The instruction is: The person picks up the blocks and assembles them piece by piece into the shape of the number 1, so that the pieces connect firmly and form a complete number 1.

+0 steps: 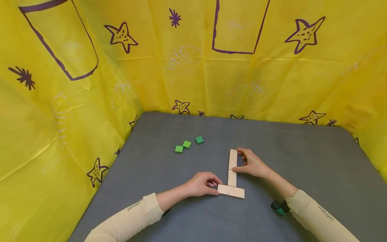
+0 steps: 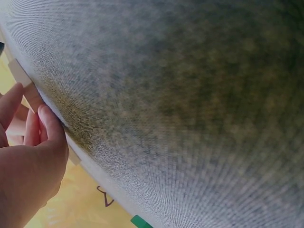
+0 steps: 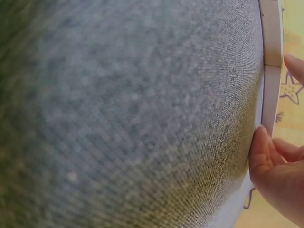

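Flat pale wooden blocks form an upside-down T on the table in the head view. The crosswise wooden block (image 1: 231,191) lies nearest the person, and my left hand (image 1: 201,184) pinches its left end between thumb and fingers. From its far side two more blocks run away end to end: a near block (image 1: 232,178) and a far block (image 1: 233,158). My right hand (image 1: 253,164) grips the far block, thumb by the seam and fingertips at the far end. In the left wrist view, the left fingers (image 2: 52,126) touch a block (image 2: 20,73).
Beyond and left of the blocks lie three small green squares: a left one (image 1: 179,149), a middle one (image 1: 186,145) and a right one (image 1: 199,140). The grey tabletop (image 1: 151,164) meets a yellow patterned curtain (image 1: 193,77) at its back and sides.
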A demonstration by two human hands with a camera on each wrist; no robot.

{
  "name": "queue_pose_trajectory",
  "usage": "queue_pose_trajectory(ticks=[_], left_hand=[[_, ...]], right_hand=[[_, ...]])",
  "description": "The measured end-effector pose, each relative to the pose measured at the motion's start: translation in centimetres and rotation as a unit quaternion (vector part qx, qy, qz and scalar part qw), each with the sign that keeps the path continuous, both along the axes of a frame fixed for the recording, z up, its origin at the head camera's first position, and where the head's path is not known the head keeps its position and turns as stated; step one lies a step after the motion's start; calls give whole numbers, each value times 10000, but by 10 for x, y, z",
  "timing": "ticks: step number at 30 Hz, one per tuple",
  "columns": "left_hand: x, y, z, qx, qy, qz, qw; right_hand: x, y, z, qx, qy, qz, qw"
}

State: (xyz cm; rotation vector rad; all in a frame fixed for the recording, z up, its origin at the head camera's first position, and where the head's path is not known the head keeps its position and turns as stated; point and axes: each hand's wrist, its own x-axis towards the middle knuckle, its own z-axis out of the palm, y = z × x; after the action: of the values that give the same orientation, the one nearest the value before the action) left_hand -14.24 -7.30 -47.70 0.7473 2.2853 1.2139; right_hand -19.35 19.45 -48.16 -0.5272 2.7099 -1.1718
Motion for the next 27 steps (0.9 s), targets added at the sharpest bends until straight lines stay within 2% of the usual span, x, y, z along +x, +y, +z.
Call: queue_pose_trajectory(ticks=[9, 23, 27], left_hand=[[-1, 0, -1, -25, -41, 30, 10000], [-1, -1, -2, -37, -83, 22, 10000], [-1, -1, -2, -21, -77, 3, 10000]], right_hand=[[-4, -3, 6, 12, 236, -188, 9995], [-13, -21, 15, -364, 355, -160, 9986], [-18, -27, 17, -324, 450, -136, 9984]])
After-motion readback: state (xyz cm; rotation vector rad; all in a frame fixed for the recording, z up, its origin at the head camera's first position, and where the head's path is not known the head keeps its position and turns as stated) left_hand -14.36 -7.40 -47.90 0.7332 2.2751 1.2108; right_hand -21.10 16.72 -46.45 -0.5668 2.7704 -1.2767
